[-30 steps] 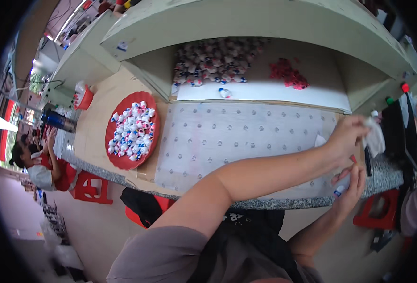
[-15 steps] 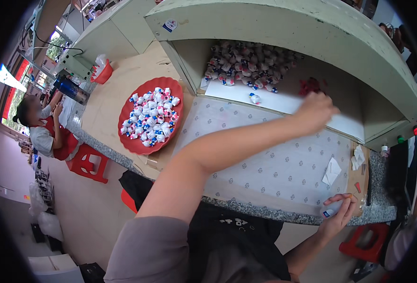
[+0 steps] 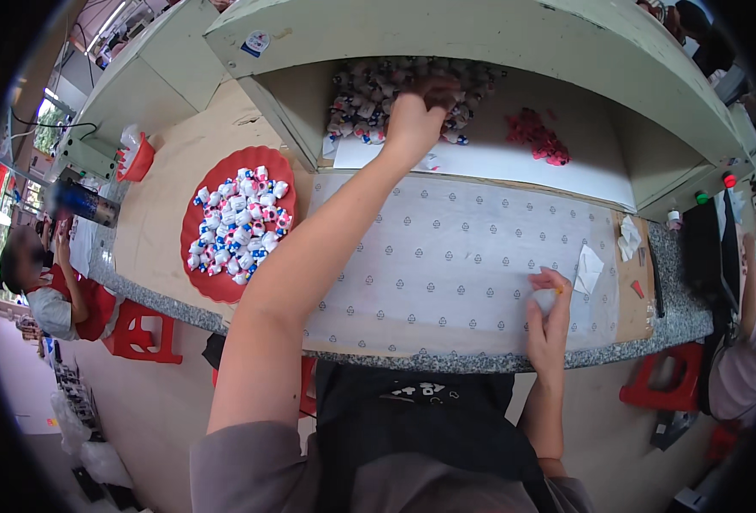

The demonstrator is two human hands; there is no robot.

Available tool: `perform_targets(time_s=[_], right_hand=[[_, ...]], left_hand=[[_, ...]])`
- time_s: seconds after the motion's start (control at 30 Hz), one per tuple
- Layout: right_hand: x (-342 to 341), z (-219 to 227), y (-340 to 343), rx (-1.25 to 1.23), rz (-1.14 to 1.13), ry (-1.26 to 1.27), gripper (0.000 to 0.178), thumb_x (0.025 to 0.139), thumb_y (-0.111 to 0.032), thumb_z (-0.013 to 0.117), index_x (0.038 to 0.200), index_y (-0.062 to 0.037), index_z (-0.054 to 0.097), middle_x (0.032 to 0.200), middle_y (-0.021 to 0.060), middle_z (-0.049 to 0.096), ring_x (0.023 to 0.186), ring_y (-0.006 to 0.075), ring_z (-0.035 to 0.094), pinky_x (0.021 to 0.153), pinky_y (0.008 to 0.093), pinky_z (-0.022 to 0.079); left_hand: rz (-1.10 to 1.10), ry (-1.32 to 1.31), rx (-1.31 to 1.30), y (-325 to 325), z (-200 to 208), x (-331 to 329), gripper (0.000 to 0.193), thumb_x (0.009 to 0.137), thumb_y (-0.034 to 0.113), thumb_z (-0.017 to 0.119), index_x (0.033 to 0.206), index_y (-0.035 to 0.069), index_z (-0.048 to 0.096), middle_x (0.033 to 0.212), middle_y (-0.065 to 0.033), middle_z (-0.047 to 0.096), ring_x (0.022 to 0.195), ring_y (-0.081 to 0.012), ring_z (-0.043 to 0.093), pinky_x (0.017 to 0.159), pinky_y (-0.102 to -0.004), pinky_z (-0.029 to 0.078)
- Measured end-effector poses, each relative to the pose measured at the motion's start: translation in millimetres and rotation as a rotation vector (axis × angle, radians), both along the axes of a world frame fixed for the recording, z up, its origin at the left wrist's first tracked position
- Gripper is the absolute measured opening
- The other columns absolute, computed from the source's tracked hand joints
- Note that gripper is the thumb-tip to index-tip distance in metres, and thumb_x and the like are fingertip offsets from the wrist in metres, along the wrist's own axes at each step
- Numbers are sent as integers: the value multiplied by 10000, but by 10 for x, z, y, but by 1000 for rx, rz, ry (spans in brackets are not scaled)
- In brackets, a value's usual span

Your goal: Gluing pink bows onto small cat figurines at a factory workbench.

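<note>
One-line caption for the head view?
Left hand reaches into shelf pile of small white figurines; right hand holds one over patterned paper.

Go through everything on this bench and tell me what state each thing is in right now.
Left hand: reaching into the pile of small figures under the shelf.
Right hand: closed round a small pale item, above the patterned sheet.
Red tray: heaped with small figures.
Red pieces: loose pile.
White scraps: crumpled.

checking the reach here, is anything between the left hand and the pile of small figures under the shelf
Nothing visible: the left hand is already on the pile of small figures under the shelf, with no object between. The right hand holds a small pale item at the paper-covered bench.
</note>
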State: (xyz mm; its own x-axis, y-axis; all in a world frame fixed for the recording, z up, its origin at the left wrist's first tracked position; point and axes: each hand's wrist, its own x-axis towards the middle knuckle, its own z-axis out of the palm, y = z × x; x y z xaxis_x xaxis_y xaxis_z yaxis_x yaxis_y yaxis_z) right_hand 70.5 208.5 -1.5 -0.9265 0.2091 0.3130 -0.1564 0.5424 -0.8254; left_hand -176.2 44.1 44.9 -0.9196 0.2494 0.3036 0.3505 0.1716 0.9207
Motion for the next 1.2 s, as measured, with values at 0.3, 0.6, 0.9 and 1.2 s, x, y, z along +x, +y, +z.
perform_targets(time_s=[0.3,0.6,0.9,1.2], right_hand=[[-122,188,-142,-438,18,58,295,773,4,480,1054,8,389,1031,113,449,819,148,491,742,269,409],[-423,514,-386,-620,125,107,350,757,-63,529,1081,24,431,982,96,436,759,150,523,622,255,456],[-549,353,-495,-1182,-83,336,352,679,-66,634,976,-16,451,1013,94,445,811,145,479,634,231,411],[-464,270,-576,-466,91,553,462,590,-198,750,877,-52,418,828,73,446,674,155,489,610,264,417]], left_hand=[[-351,-872,820,-573,-123,1403,334,802,70,506,1124,48,416,987,-88,526,843,-147,524,737,-234,432],[-311,-819,997,-531,-265,1627,317,804,50,498,1106,70,404,1035,-107,504,839,-162,535,744,-254,434],[-272,-821,956,-525,-310,1669,352,806,64,500,1144,46,405,1041,-89,508,921,-205,537,794,-277,439],[-178,-632,734,-475,-339,1710,447,744,6,557,1156,36,387,1052,-116,504,917,-198,535,747,-290,466]])
